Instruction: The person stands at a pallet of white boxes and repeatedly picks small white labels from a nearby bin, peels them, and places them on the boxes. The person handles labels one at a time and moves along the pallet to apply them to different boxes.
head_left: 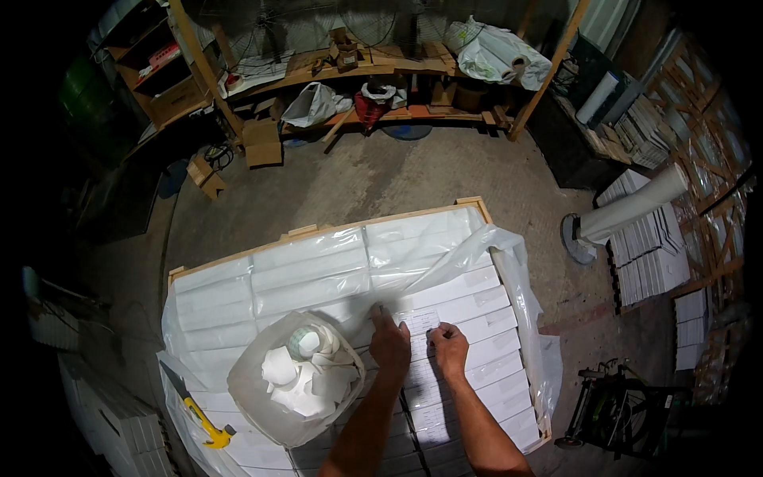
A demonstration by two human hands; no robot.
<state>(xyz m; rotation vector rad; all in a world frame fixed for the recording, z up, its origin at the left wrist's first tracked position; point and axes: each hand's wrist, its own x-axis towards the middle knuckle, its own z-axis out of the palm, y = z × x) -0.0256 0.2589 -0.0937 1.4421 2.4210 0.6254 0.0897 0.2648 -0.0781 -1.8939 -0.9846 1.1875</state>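
My left hand (389, 340) rests on a row of white cartons (481, 318), its fingers stretched forward beside a white printed label (421, 322). Just right of that label, my right hand (450, 348) is closed in a pinch; a small dark bit shows at its fingertips, too small to name. More printed labels (429, 389) run down the cartons between my forearms. Left of my hands, a whitish plastic bin (254, 397) holds crumpled white paper and a roll (306, 342). Clear plastic film (318, 262) covers the far cartons and hangs over the right side.
A yellow-handled handsaw (205, 421) lies at the pile's left. Wooden edging (381, 213) borders the far side. Beyond stands a wooden workbench (381, 60) with bags and boxes. Right are a large film roll (636, 205), stacked cartons (652, 258) and a black folded cart (624, 409).
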